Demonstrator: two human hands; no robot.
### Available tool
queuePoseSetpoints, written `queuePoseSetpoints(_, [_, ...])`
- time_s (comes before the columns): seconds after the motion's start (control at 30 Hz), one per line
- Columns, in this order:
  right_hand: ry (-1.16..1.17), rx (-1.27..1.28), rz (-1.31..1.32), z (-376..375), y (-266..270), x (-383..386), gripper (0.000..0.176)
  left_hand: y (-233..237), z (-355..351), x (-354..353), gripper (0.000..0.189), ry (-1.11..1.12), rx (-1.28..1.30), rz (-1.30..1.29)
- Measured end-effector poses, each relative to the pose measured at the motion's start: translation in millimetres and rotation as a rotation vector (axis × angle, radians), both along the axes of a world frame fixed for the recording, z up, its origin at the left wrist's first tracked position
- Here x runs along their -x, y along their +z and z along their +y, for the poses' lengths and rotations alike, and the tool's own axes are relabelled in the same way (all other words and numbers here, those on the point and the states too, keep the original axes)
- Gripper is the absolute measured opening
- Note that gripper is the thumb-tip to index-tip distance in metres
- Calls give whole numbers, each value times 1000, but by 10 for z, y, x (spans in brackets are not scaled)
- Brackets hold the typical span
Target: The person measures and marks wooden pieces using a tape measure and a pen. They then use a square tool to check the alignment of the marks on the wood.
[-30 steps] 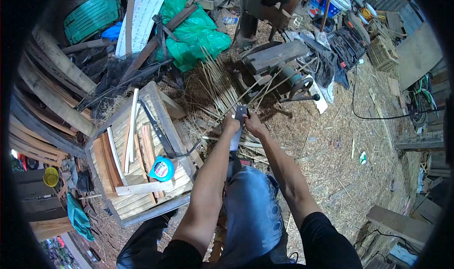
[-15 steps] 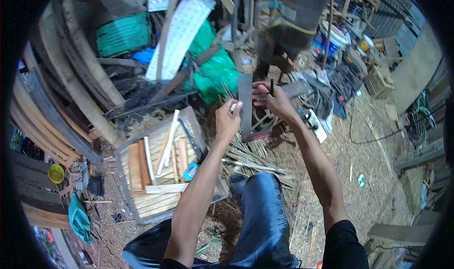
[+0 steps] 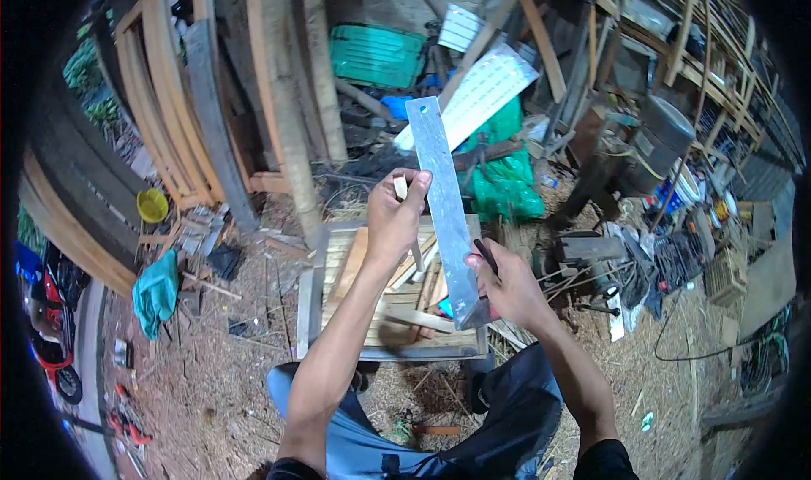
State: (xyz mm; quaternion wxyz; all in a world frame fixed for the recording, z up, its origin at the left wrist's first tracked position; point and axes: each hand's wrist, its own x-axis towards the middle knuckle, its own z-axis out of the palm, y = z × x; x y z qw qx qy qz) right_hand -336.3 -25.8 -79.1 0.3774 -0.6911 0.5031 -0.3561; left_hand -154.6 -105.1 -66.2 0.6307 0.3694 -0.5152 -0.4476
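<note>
A metal try square [image 3: 443, 201] is held up in front of me, its long blade tilted and its stock low by my right hand. My right hand [image 3: 510, 287] is closed on the lower end of the square, thumb on the blade, with a dark pencil or pen [image 3: 485, 253] also in its grip. My left hand [image 3: 394, 220] is closed around a thin light wood strip [image 3: 416, 257]; its thumb lies at the blade's left edge. Below both hands, wood pieces [image 3: 351, 265] rest on a framed slatted wooden panel [image 3: 306, 311].
Curved timbers [image 3: 173, 100] lean at the left. Behind stand a green crate [image 3: 376, 56], a white perforated sheet [image 3: 481, 92] and green plastic [image 3: 507, 189]. A dark cylindrical machine [image 3: 659, 146] is at the right. Shavings cover the floor [image 3: 211, 387].
My view has swung right to left, bringing the panel in front of me. The square has turned its blade face to me, and my right hand now grips its lower end.
</note>
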Motion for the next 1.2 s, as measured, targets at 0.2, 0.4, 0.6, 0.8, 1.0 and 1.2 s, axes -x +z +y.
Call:
queuePoseSetpoints(0.2, [14, 238, 265, 135, -3, -536, 21, -204, 336, -642, 20, 32, -56, 119])
queuePoseSetpoints(0.4, [308, -146, -76, -198, -287, -784, 20, -604, 389, -1004, 21, -247, -130, 430])
queuePoseSetpoints(0.6, [516, -927, -742, -380, -415, -866, 32, -766, 275, -993, 15, -139, -136, 295])
queuePoseSetpoints(0.8, [146, -777, -634, -204, -225, -919, 40, -593, 330, -989, 14, 57, -189, 338])
queuePoseSetpoints(1.0, [178, -15, -24, -238, -435, -669, 29, -611, 331, -1061, 16, 38, -108, 330])
queuePoseSetpoints(1.2, [165, -18, -60, -301, -428, -769, 27, -641, 290, -1176, 18, 54, -178, 148])
